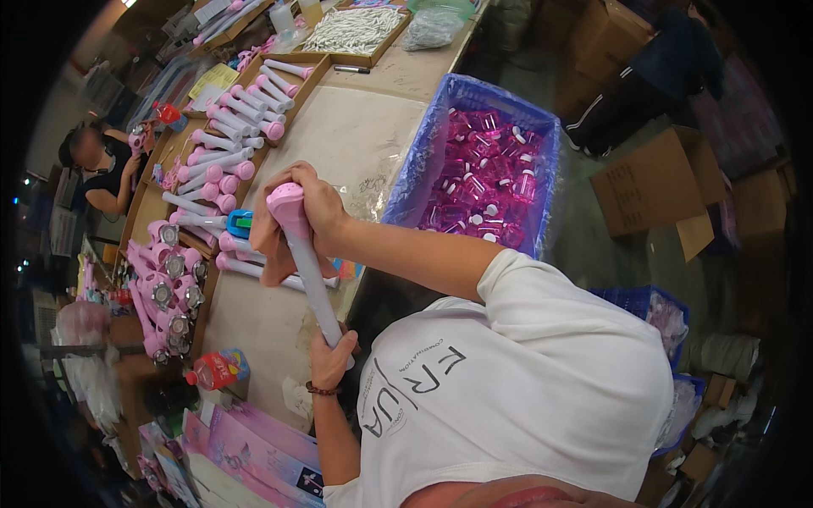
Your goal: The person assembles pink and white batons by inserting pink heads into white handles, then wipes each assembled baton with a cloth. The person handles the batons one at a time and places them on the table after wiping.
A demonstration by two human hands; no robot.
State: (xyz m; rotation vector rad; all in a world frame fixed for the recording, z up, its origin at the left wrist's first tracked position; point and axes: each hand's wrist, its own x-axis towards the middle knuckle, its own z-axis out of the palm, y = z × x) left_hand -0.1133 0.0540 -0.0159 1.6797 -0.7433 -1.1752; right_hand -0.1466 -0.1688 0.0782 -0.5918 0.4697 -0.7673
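A toy wand handle [309,271], a pale grey tube with a rounded pink head, slants between my two hands over the table edge. My left hand [332,362], with a beaded bracelet at its wrist, is closed round the tube's lower end. Up at the pink head, my right hand [320,207] is closed on a brownish-pink cloth [269,245] and presses against the handle; some of its fingers are hidden behind the head. Similar handles [241,110] lie in a cardboard tray just beyond. A blue-and-green object [240,223] sits beside the cloth.
A blue crate [442,110] of pink bottles stands right of the table [373,110]. Pink parts with silvery discs [169,288] pile at left, near a red-capped drink pouch [218,369]. A co-worker [110,169] sits across; another person [652,76] bends near open cartons [648,186].
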